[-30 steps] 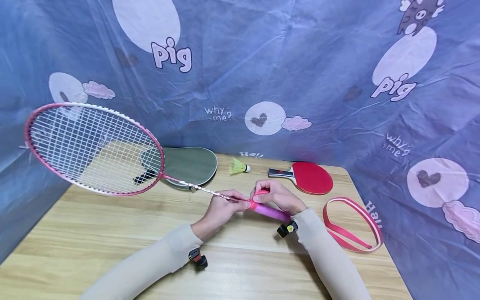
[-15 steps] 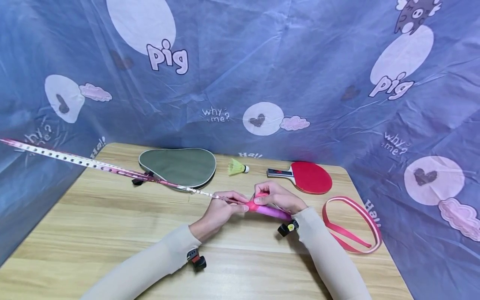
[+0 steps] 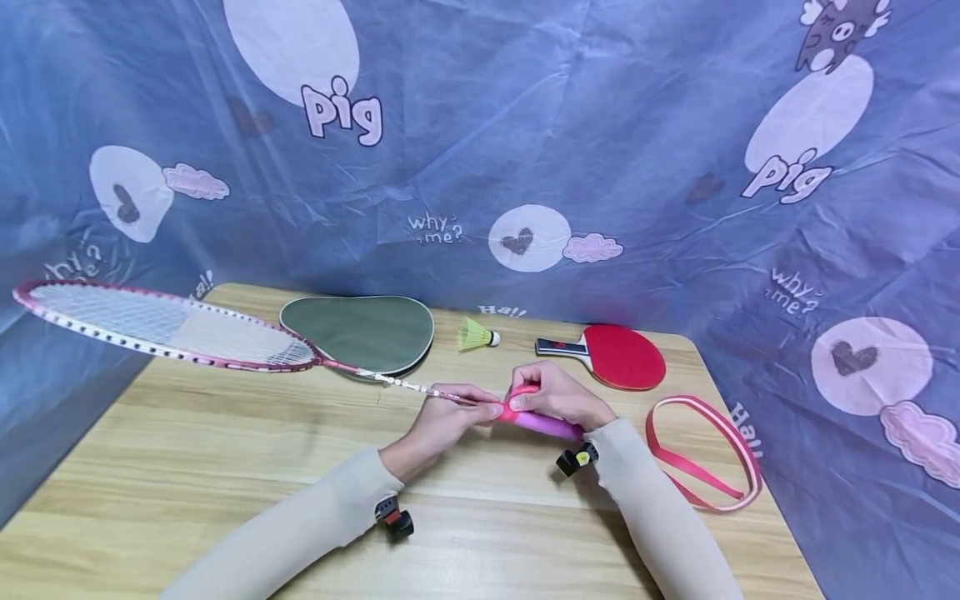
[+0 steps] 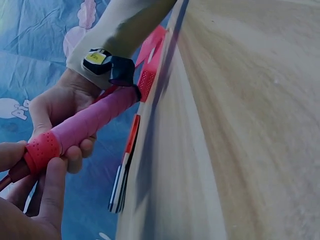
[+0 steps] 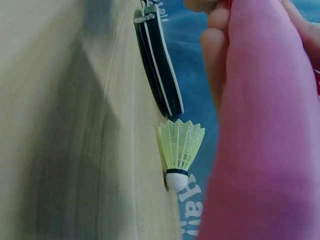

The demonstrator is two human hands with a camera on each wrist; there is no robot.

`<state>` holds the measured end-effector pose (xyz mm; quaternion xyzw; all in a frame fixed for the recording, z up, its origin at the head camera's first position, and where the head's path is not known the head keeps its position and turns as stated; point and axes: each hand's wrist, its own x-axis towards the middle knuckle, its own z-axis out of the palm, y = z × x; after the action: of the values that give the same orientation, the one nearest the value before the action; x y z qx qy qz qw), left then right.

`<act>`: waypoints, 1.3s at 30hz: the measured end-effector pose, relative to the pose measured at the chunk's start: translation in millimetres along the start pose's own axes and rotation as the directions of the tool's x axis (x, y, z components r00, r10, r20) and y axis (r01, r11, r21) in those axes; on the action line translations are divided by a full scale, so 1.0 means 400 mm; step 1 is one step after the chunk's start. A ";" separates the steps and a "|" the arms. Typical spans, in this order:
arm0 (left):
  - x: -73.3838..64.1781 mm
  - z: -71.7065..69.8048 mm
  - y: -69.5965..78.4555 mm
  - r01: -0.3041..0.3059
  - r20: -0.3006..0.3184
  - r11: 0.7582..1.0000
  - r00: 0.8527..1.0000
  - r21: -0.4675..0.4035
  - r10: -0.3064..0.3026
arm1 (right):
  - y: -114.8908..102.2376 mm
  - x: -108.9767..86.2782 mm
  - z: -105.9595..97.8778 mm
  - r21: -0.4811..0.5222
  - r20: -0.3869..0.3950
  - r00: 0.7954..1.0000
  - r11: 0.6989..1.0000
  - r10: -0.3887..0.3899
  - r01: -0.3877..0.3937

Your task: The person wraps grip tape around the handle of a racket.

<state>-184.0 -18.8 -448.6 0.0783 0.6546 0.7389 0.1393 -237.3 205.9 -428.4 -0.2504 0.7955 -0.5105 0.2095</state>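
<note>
A badminton racket (image 3: 342,367) with a pink and white frame reaches left above the table, its head tilted and seen at a shallow angle. My left hand (image 3: 438,425) grips it where the shaft meets the handle, thumb and fingers around the cone. Red perforated grip tape (image 4: 42,151) circles the top of the purple-pink handle (image 4: 92,120). My right hand (image 3: 558,396) pinches a red length of this tape beside the wrapped part. In the right wrist view the pink handle (image 5: 265,110) fills the right side, and the tape is mostly hidden.
Across the wooden table (image 3: 465,533) lie a green zipped paddle case (image 3: 360,333), a yellow shuttlecock (image 3: 477,334) and a red table tennis paddle (image 3: 626,357). A looped red strip (image 3: 693,471) lies at the right. Blue printed cloth (image 3: 637,150) hangs behind.
The racket has turned about its shaft: its head went from facing the camera to edge-on, then partly tilted back. Both hands stay at nearly the same place on it.
</note>
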 end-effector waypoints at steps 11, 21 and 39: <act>-0.003 -0.007 0.006 -0.062 0.065 0.997 0.996 0.052 0.059 | -0.001 0.002 0.001 0.023 0.011 1.000 1.000 0.011 -0.011; -0.001 -0.013 -0.004 -0.062 0.105 0.996 0.993 0.064 0.055 | 0.005 0.005 0.005 0.071 0.001 1.000 0.997 0.017 -0.017; 0.003 -0.004 0.001 -0.076 0.086 0.997 0.993 -0.002 0.076 | 0.003 0.001 0.007 0.101 0.013 0.998 0.993 -0.068 0.066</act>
<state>-185.5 -19.9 -448.4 0.1348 0.6450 0.7392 0.1392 -236.2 204.0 -430.5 -0.2702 0.7582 -0.5545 0.2113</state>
